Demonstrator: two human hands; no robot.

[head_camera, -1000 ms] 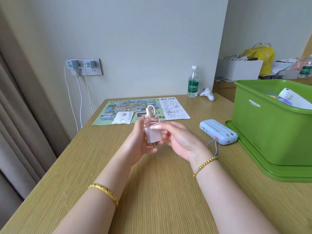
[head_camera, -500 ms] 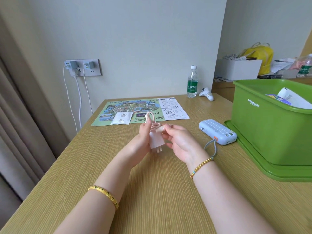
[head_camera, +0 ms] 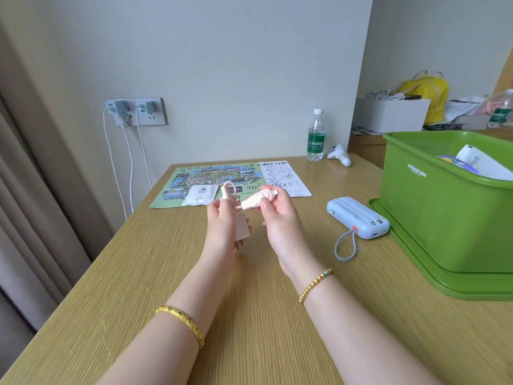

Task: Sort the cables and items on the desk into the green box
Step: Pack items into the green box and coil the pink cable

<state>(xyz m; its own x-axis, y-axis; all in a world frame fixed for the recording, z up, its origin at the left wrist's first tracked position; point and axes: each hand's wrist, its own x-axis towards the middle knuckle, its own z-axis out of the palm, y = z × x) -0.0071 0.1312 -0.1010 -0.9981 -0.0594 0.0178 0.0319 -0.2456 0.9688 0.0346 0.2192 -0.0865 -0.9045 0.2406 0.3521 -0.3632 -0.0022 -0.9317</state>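
Holding the pale pink charger (head_camera: 241, 228) upright in your left hand (head_camera: 225, 226), prongs down, and pinching its cable plug (head_camera: 256, 200) in your right hand (head_camera: 277, 218), you have the green box (head_camera: 433, 218) well off rightward, nearer your right hand.

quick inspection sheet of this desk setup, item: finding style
surface: wooden desk, bare at the front.
job's things: green box at right, papers inside; power bank beside it.
clutter: map sheet, white sachet, water bottle.
grippers: left hand holds pink charger; right hand pinches its connector.
cables: two white leads hang from wall socket.
surroundings: curtain left, yellow bag behind.
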